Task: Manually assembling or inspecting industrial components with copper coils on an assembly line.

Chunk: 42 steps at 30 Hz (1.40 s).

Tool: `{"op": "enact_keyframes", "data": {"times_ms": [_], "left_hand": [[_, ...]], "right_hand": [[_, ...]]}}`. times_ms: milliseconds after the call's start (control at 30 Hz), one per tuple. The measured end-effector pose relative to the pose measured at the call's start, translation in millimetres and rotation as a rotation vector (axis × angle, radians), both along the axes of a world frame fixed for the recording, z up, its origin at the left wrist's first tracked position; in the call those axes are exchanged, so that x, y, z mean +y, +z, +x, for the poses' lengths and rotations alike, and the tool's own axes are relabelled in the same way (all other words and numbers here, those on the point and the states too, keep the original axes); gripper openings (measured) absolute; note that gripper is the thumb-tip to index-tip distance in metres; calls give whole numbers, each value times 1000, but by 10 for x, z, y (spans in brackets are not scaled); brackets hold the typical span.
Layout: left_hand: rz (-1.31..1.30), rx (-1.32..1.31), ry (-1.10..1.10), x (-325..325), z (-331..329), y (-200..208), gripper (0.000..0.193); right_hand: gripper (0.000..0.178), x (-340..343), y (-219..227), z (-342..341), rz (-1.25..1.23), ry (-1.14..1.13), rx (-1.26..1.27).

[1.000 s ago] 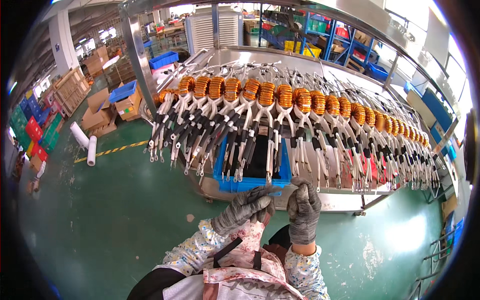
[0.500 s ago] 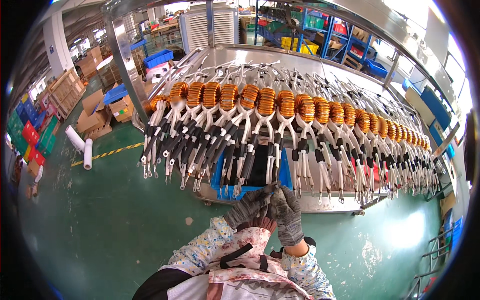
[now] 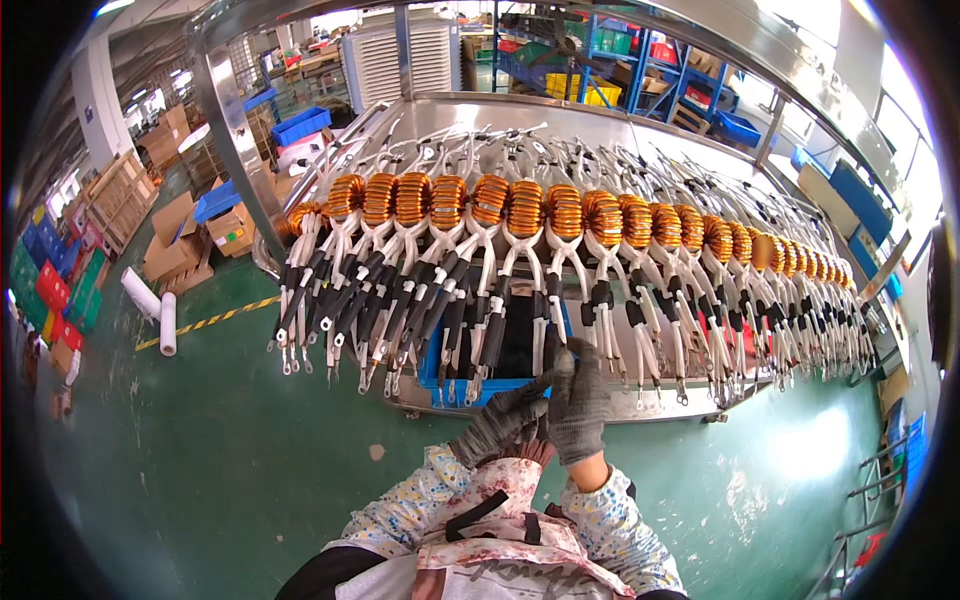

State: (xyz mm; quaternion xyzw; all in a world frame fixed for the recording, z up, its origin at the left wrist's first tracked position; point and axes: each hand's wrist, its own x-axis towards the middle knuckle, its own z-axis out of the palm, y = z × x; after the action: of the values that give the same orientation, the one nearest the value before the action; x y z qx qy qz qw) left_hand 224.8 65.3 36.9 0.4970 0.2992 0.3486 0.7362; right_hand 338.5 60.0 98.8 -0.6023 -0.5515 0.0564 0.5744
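Note:
A long row of copper-wound toroid coils lies along a metal table, their white leads and black sleeves hanging over its near edge. My right hand, in a grey knit glove, reaches up to the lead ends of a middle coil. Its fingers are closed together, and whatever is between them is hidden. Close beside it on the left, my left hand, gloved alike, has its fingers closed and pointing toward the right hand. Anything it holds is too small to make out. A blue tray sits behind the hanging leads.
Metal posts frame the table. Cardboard boxes and white rolls stand on the green floor at the left. Blue shelving with bins is at the back, and a metal rack at the right.
My right hand has risen toward the hanging lead ends, its fingertips moving up from the left hand's. The left hand stays low beside it. The view has shifted slightly.

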Motion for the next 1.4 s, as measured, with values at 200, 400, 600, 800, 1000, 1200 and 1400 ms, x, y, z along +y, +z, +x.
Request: {"op": "enact_keyframes", "data": {"times_ms": [200, 400, 600, 800, 1000, 1200, 1400], "left_hand": [[49, -140, -49, 31, -27, -55, 42], [-8, -255, -20, -94, -33, 124, 41], [-46, -256, -35, -214, -129, 389, 39], [-149, -380, -47, -380, -359, 154, 39], [-199, -388, 69, -573, -295, 297, 32], [5, -109, -113, -515, -294, 302, 34], [-150, -149, -36, -600, -279, 403, 28]], "right_hand": [[32, 48, 333, 108, -557, 533, 1145], [37, -59, 369, 48, -492, 694, 1328], [31, 48, 369, 164, -445, 730, 1199], [32, 93, 191, 185, -516, 859, 1402], [29, 215, -12, 231, -454, 1085, 1518], [31, 289, -90, 280, -473, 1124, 1779], [29, -269, 120, 303, -414, 983, 1208]]}}
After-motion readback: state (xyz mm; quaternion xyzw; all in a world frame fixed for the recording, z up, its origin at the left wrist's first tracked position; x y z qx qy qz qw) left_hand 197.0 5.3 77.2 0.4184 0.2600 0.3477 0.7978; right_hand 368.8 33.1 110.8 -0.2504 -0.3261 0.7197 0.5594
